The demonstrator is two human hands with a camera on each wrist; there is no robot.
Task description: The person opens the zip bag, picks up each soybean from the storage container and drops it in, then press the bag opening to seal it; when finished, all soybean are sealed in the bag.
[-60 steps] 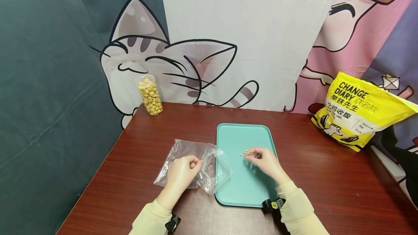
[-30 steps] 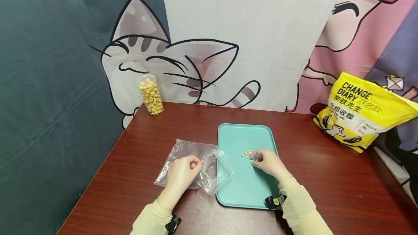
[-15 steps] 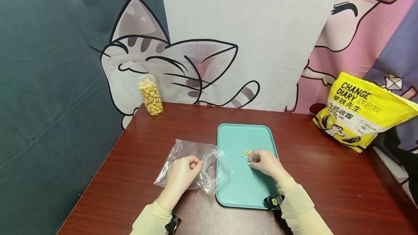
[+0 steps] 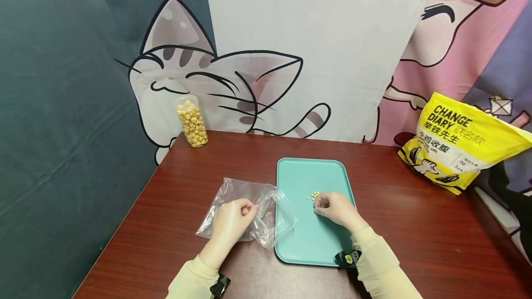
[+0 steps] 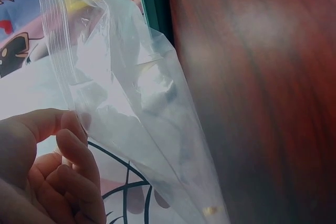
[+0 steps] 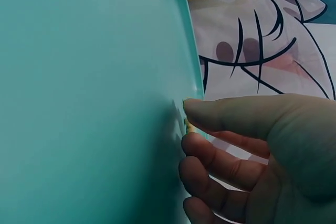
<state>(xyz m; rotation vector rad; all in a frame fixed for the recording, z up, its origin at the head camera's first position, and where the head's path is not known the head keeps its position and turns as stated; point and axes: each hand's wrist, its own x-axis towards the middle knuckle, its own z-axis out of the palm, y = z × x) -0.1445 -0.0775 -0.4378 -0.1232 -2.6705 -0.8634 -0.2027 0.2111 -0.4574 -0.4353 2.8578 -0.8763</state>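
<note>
My left hand (image 4: 234, 218) pinches a clear zip bag (image 5: 131, 77) by its edge, thumb against curled fingers. That bag lies on the table with its mouth overlapping the left rim of a turquoise tray (image 4: 309, 170). At the bag's lower end in the left wrist view shows a blurred yellow piece (image 5: 211, 210); whether it is inside, I cannot tell. My right hand (image 4: 337, 209) is low over the tray, beside several small yellow kernels (image 4: 314, 195). In the right wrist view, thumb and forefinger tips stand apart with yellow bits (image 6: 189, 126) visible between them; whether a kernel is held is unclear.
A clear jar of popcorn (image 4: 192, 123) stands at the table's back left corner. At the right edge stands a large yellow printed bag (image 4: 453, 140). Cartoon-printed cloth (image 4: 353, 36) hangs behind the brown table (image 4: 241, 158).
My right hand moved right off the kernels, uncovering more of them, then slightly back left. A kernel seen by its thumb half a second ago is no longer visible. The left hand stays put.
</note>
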